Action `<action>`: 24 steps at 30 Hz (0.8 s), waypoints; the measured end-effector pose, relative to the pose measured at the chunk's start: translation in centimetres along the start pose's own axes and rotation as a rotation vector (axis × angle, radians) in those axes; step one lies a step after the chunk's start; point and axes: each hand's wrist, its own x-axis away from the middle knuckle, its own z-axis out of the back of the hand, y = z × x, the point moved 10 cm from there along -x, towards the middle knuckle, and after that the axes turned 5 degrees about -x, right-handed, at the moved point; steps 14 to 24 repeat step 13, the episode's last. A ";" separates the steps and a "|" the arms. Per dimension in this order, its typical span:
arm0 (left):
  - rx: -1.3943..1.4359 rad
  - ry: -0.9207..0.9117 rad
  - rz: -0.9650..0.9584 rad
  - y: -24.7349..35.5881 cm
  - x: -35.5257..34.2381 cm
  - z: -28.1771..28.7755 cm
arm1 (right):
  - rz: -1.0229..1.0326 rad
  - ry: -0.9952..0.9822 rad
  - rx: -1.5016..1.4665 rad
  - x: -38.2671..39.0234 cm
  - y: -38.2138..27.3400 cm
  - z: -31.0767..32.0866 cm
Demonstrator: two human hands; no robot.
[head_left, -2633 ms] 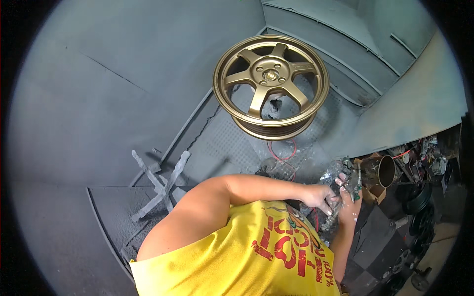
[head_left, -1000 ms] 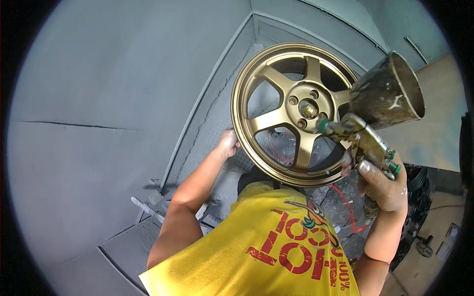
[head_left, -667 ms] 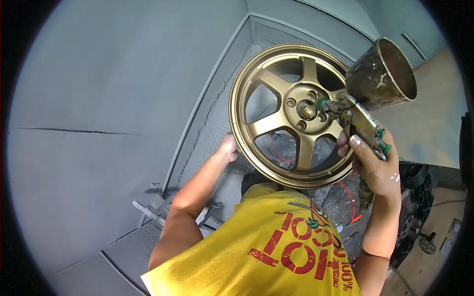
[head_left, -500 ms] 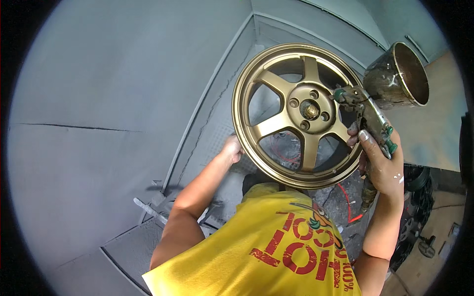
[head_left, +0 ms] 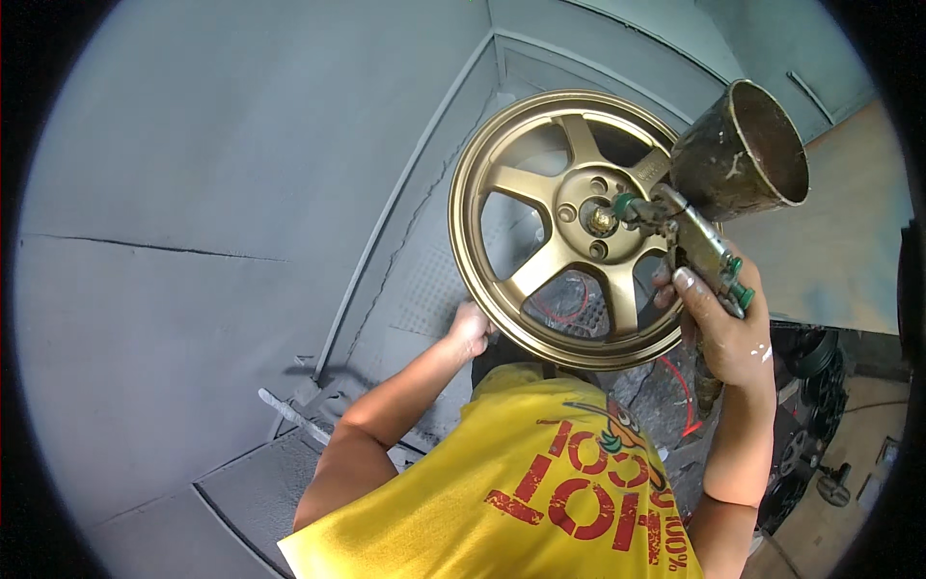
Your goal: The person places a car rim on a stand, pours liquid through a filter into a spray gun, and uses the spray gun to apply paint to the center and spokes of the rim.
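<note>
A gold spoked car wheel (head_left: pixel 528 272) faces up in front of me, its hub hollow in the middle. My left hand (head_left: pixel 471 329) is closed at the wheel's lower left edge, its fingertips partly hidden behind the rim. In my right hand (head_left: pixel 725 333) is a paint spray gun (head_left: pixel 702 239), fingers wrapped round its handle and trigger. The gun's nozzle end, with a green ring, hangs over the hub. A paint-stained metal cup (head_left: pixel 719 159) is fixed to the gun and overlaps the wheel's upper right. Whether paint is coming out I cannot tell.
Grey booth walls (head_left: pixel 193 174) rise at the left and back. A red hose (head_left: pixel 688 391) runs below the gun on the stained floor. Dark wheels (head_left: pixel 820 372) are stacked at the right, below a tan panel (head_left: pixel 854 232). A grey metal bar (head_left: pixel 289 415) juts out near my left arm.
The wheel has turned counterclockwise, and my left hand has moved down and slightly right with its edge. My right hand has carried the spray gun left, from the right spokes to the hub.
</note>
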 end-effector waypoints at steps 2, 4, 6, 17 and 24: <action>0.008 -0.040 0.007 -1.2 1.0 -1.6 | -0.012 0.120 -0.033 0.3 0.3 2.4; 0.028 -0.079 0.042 -2.1 2.3 -3.4 | 0.002 0.116 -0.012 -0.1 0.1 3.7; 0.024 -0.143 0.056 -3.3 3.4 -4.9 | 0.053 0.116 -0.030 -0.2 -0.5 4.9; -0.193 -0.376 0.282 -11.2 1.6 -4.7 | 0.057 0.127 -0.006 -0.6 -0.4 7.8; -0.193 -0.376 0.282 -11.2 1.6 -4.7 | 0.057 0.127 -0.006 -0.6 -0.4 7.8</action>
